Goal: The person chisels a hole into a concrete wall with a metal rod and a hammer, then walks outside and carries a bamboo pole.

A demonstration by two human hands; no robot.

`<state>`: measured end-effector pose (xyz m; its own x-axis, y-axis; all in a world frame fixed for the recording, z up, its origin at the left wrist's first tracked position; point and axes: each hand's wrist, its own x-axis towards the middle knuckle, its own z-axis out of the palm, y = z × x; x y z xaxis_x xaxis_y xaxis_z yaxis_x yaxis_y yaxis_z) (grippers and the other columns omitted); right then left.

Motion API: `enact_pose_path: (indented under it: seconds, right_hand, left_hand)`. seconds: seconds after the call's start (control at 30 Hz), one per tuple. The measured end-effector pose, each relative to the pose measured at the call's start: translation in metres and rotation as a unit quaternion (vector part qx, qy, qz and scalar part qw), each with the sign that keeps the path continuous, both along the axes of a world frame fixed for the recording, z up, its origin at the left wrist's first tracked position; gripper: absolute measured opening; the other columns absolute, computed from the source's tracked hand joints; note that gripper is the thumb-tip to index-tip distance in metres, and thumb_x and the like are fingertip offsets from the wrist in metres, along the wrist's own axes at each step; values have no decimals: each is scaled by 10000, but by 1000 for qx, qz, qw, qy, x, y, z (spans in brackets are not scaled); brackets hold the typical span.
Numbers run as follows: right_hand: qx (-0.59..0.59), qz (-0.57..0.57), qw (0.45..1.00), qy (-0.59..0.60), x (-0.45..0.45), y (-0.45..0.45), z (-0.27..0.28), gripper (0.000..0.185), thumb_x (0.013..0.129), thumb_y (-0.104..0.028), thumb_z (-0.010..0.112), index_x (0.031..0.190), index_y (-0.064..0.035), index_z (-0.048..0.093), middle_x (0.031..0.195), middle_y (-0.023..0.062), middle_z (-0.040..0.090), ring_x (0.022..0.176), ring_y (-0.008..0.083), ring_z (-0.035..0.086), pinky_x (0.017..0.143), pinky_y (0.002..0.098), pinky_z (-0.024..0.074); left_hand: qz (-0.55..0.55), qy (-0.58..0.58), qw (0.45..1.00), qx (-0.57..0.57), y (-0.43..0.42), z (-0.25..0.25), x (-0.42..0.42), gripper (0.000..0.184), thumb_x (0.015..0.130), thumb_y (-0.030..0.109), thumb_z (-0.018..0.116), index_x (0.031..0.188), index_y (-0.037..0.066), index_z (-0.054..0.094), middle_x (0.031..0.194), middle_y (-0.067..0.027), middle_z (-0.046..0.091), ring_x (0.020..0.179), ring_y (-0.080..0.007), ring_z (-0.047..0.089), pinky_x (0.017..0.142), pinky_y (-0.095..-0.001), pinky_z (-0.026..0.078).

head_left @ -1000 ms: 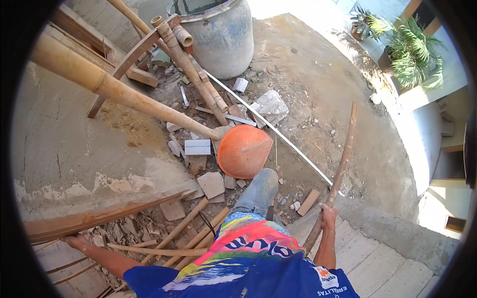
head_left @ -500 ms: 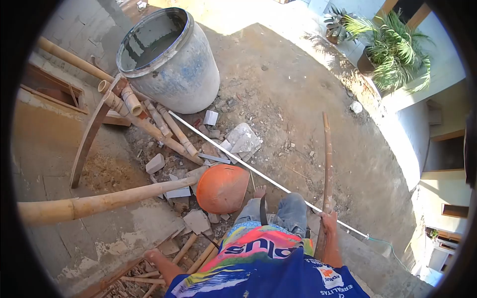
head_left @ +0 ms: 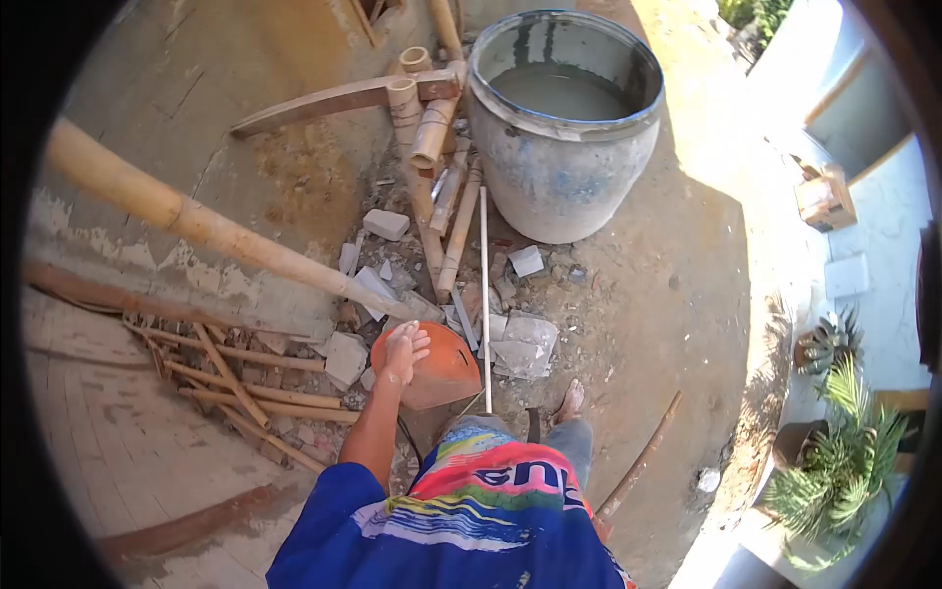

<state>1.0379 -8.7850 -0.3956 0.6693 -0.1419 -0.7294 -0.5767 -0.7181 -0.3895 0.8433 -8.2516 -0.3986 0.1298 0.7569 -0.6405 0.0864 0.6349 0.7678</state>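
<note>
My left hand (head_left: pixel 404 353) is raised over a dusty orange plastic container (head_left: pixel 442 368), fingers stretched out and nothing in them. Whether it touches the container I cannot tell. Low at my right side, my right hand (head_left: pixel 601 528) is mostly hidden by my shirt, at the lower end of a brown wooden pole (head_left: pixel 643 456). The pole slants up and away over the ground. A thin white pipe (head_left: pixel 485 294) runs straight ahead from near my legs. From the left, a thick bamboo pole (head_left: pixel 235 245) reaches toward the container.
A large drum (head_left: pixel 579 187) of greyish liquid stands ahead, beside bound bamboo pieces (head_left: pixel 432 137). Broken blocks (head_left: pixel 525 344) and rubble lie around the container. Bamboo sticks (head_left: pixel 265 398) lie at left. Potted plants (head_left: pixel 834 461) and a cardboard box (head_left: pixel 824 199) are at right.
My view has turned left, so the drum and rubble shift right. My left hand has risen from low left to over the orange container. The wooden pole sits lower and tilts more.
</note>
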Motion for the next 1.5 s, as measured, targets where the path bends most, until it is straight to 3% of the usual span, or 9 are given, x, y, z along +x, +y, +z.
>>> enact_pose_path:
  seconds: [0.17, 0.43, 0.63, 0.93, 1.17, 1.33, 1.43, 1.47, 1.5]
  right_hand:
    - [59, 154, 978, 130, 118, 107, -62, 190, 659, -141, 633, 671, 10, 518, 568, 42, 501, 465, 139, 470, 439, 307, 379]
    - [25, 368, 909, 197, 111, 193, -75, 218, 679, -155, 644, 722, 7, 505, 581, 44, 508, 469, 144, 483, 436, 305, 393]
    - [-21, 456, 871, 182, 93, 238, -88, 241, 694, -166, 652, 760, 5, 495, 591, 46, 513, 472, 148, 492, 434, 303, 405]
    - [-75, 551, 823, 115, 42, 307, -66, 279, 715, -182, 664, 817, 2, 480, 605, 48, 520, 477, 154, 507, 431, 301, 421]
    - [-116, 572, 807, 92, 71, 297, -36, 310, 733, -194, 673, 861, 0, 468, 616, 50, 525, 481, 159, 518, 429, 299, 434]
    - [-210, 549, 800, 121, 171, 166, 2, 333, 745, -203, 680, 892, -2, 460, 624, 52, 529, 484, 162, 526, 427, 297, 444]
    - [-161, 458, 871, 74, 203, 97, -25, 465, 689, -219, 730, 964, 20, 442, 672, 79, 555, 520, 189, 560, 441, 314, 471]
    - [-178, 421, 888, 57, 156, 163, 55, 511, 638, -227, 764, 957, 18, 448, 697, 113, 580, 518, 215, 574, 455, 323, 485]
    - [-135, 400, 905, 45, 165, 144, 44, 493, 642, -226, 761, 946, 16, 458, 700, 120, 581, 522, 213, 579, 452, 327, 484]
  left_hand:
    - [33, 38, 998, -32, -35, 47, 64, 421, 889, 316, 510, 1200, 33, 479, 1091, -164, 561, 955, -261, 583, 773, -371, 489]
    - [4, -115, 989, 94, -14, 80, 154, 429, 864, 264, 565, 1184, -11, 485, 1115, -117, 568, 1048, -211, 536, 870, -315, 424]
    - [-84, 1, 995, 45, -44, 36, 29, 424, 872, 254, 568, 1172, -35, 491, 1103, -149, 579, 1042, -188, 544, 855, -311, 440]
    - [213, 49, 976, -11, -110, 11, -218, 428, 868, 285, 575, 1199, 27, 488, 1118, -111, 549, 959, -196, 536, 774, -319, 445]
    - [268, 31, 963, -16, -123, 24, -278, 442, 846, 317, 594, 1150, 5, 517, 1046, -115, 580, 921, -202, 572, 773, -324, 454]
    - [246, 5, 969, 14, -121, 21, -236, 429, 888, 304, 507, 1204, 15, 473, 1105, -161, 557, 968, -268, 573, 780, -367, 456]
    - [203, 48, 977, -33, -101, 38, -182, 398, 910, 250, 457, 1230, 12, 448, 1128, -197, 542, 981, -287, 570, 787, -360, 464]
    - [191, 55, 979, -37, -97, 40, -167, 393, 913, 231, 448, 1237, 11, 440, 1135, -207, 537, 984, -290, 570, 789, -359, 466]
    - [170, 58, 983, -43, -95, 37, -153, 407, 910, 238, 453, 1245, 8, 429, 1141, -211, 532, 989, -299, 569, 790, -374, 470]
